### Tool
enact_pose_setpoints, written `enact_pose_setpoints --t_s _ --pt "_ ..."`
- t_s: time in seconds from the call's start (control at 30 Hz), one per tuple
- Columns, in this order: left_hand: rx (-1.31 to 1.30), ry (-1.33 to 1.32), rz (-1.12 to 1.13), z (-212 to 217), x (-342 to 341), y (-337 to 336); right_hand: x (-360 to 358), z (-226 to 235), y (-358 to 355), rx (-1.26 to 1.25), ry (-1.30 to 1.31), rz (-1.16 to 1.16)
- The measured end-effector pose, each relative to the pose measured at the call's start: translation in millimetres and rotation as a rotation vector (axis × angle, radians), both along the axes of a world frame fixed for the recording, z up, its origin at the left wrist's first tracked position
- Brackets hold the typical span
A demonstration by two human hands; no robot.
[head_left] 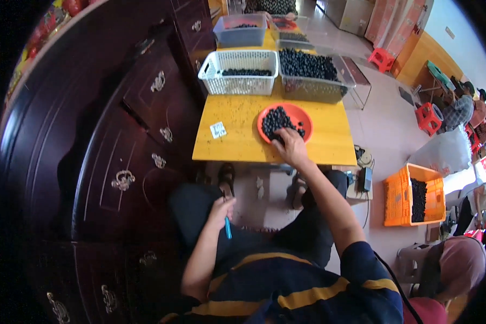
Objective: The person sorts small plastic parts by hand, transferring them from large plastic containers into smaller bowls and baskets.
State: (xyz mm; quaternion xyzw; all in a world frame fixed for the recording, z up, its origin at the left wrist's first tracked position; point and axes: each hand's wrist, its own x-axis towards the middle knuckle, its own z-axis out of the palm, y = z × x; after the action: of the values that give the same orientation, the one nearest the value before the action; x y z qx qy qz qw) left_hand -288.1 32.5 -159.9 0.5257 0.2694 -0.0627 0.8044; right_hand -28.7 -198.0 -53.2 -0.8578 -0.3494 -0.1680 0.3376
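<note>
Bare yellow tabletop [237, 127] lies open at nine o'clock of the red bowl [292, 114], broken only by a small white card [218, 130]. At twelve o'clock, the white basket [239, 81] and clear bin [313, 86] block passage; a dark cabinet [146, 119] walls the table's nine-o'clock edge.

1. A small white square label [218, 129] with dark print lies flat on the yellow desk [237, 140], left of the orange bowl [302, 116] and apart from it.
2. Brightly coloured packages [54, 19], red and yellow, crowd the top of the dark wooden cabinet at the upper left edge; detail is too blurred to tell.
3. A small pale rectangular sign [450, 32] hangs on the far wall at upper right.
</note>
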Motion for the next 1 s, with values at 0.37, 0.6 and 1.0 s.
enact_pose_setpoints --t_s 0.37,0.6,1.0 --pt "-0.078 0.028 0.021 1.6 -8.1 0.9 33.9 -11.5 7.7 -0.278 0.006 -0.333" --pt "-0.072 -0.006 0.026 4.4 -11.6 2.3 35.1 1.4 19.3 -0.383 0.188 -0.335" --pt "-0.078 -0.012 -0.007 9.9 -4.3 -4.8 44.6 -2.9 17.4 -0.359 0.111 -0.373"
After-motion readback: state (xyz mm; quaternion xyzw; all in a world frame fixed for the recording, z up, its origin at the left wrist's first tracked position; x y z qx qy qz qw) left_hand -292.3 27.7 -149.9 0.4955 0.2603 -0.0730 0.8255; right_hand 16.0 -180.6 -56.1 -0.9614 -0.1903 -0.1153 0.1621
